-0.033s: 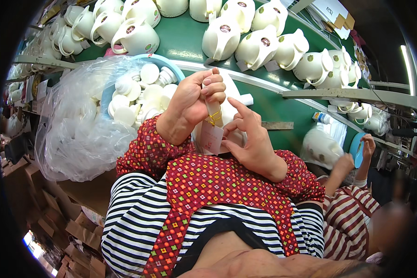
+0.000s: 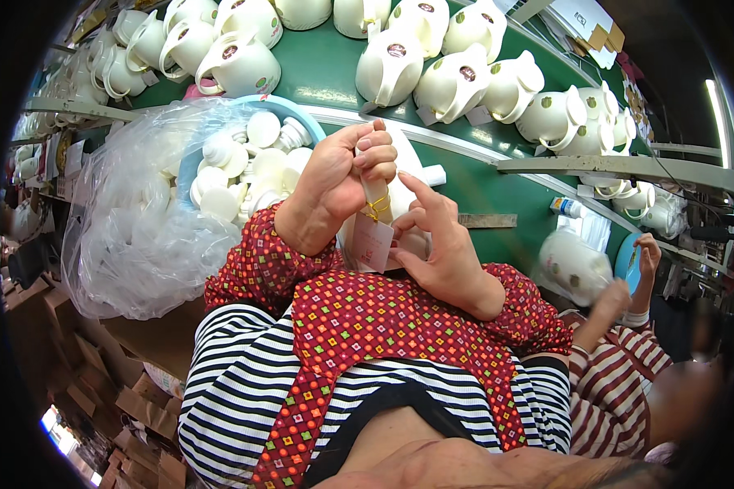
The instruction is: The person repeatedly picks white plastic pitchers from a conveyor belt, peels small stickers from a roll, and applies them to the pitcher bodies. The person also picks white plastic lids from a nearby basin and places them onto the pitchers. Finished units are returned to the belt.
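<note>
In front of my chest stands a cream-white pot (image 2: 402, 198), partly hidden by my hands. My left hand (image 2: 328, 175) is closed round the pot's upright handle. A yellow tie (image 2: 375, 209) loops about the lower handle, and a small white card tag (image 2: 372, 244) hangs from it. My right hand (image 2: 448, 248) is beside the tag's right edge, index finger stretched out and thumb and other fingers bent but apart. Whether its fingertips touch the tag, I cannot tell. A white cylindrical end (image 2: 435, 175) sticks out behind my right index finger.
At my left a blue basin (image 2: 298, 108) holds many white lids (image 2: 220, 204), beside a clear plastic bag (image 2: 139, 228). Finished-looking pots (image 2: 390, 69) line the green table's far side. At right, a co-worker's hand (image 2: 612, 301) handles another pot (image 2: 575, 262), near a small bottle (image 2: 568, 207).
My own hands and the pot stay as they were. At the right, the co-worker's pot has shifted slightly right and turned, and that person's hand has moved with it.
</note>
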Available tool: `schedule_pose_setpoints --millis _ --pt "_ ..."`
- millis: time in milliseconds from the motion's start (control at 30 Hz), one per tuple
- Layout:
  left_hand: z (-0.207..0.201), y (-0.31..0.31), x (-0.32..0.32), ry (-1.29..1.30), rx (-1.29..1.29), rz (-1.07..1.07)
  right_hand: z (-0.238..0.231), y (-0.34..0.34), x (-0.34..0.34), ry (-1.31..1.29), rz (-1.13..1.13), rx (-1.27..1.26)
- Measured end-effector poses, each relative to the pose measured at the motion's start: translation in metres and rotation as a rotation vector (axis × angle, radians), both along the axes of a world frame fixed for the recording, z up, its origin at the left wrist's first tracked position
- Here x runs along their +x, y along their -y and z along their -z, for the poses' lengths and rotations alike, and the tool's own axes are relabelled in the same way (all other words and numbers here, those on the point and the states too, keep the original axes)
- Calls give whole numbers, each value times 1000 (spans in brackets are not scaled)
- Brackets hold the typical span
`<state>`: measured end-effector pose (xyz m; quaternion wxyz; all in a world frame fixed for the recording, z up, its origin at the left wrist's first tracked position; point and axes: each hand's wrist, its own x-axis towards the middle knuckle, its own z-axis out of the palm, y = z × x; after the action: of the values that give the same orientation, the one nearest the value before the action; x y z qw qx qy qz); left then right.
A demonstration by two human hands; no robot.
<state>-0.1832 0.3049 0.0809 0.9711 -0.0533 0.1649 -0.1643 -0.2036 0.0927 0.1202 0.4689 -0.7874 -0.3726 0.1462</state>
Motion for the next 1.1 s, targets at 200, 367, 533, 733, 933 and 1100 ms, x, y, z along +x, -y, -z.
schedule_pose_setpoints --millis 200,367,533,733,933,1100 --pt "3 4 -6 43 125 19 12 -4 9 12 92 -82" --pt "2 -4 -11 135 177 -13 40 -10 24 140 263 -156" --pt "-22 -47 7 275 815 4 32 8 29 65 112 -197" --pt "46 -99 105 211 1455 -270 27 14 32 -88 195 -116" --pt "169 -148 190 90 1550 -340 33 2 40 -84 222 -103" --pt "190 -149 189 -78 1751 -144 32 -6 50 -72 207 -119"
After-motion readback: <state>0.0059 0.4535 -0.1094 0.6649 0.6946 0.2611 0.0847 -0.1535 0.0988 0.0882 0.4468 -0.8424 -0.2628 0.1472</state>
